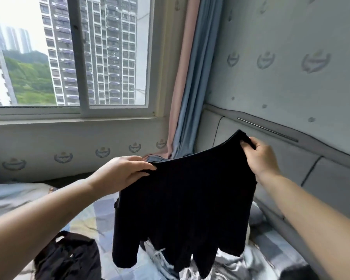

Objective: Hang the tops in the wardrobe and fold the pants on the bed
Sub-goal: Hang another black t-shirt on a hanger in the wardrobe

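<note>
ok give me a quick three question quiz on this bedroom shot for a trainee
1. True or false: the black garment lies flat on the bed.
2. Which hand holds the garment's higher corner: A left hand, B right hand?
3. What dark thing lies on the bed at lower left?

Key
1. False: both hands hold it up by its top edge.
2. B.
3. A crumpled black clothing pile.

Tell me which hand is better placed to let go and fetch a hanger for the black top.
Probably the left hand: its fingers only lightly pinch one shoulder of the black top, while the right hand grips the higher shoulder.
</note>
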